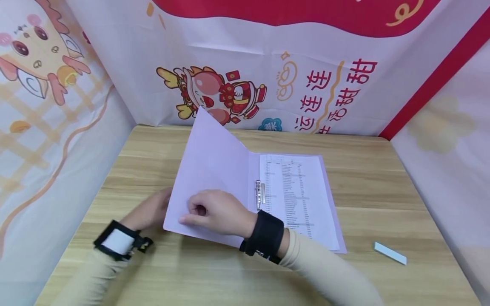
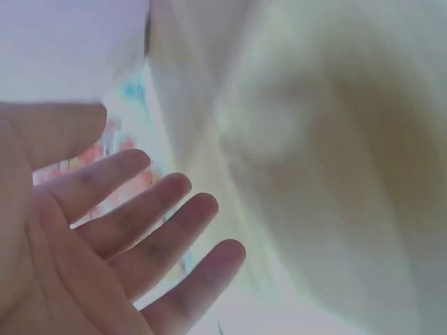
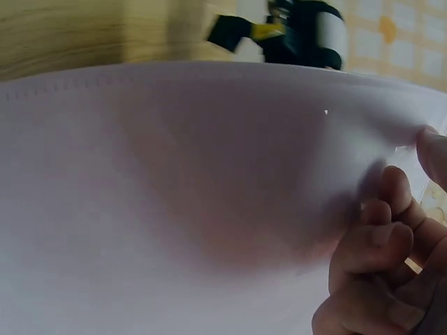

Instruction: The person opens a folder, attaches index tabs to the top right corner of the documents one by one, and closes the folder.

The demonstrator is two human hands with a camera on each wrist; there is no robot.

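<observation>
On the wood-grain tabletop (image 1: 379, 195), the raised left cover (image 1: 218, 157) of the pale-purple plastic folder (image 1: 253, 166), long axis near-to-far, stands between 2 hands: left hand (image 1: 154, 208), fingers loosely spread, beside its free edge; right hand (image 1: 222, 211), fingers curled around nothing, against its inner face.

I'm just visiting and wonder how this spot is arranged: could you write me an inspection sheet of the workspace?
Surface: wood-grain table.
Job's things: lilac folder open, left cover raised; printed paper on its right side, metal clip beside the paper.
Clutter: light blue bar, right of the folder.
Hands: left hand partly behind the raised cover; right hand at its inner face, fingers curled.
Cables: nothing seen.
Surroundings: printed cloth behind and at both sides.
</observation>
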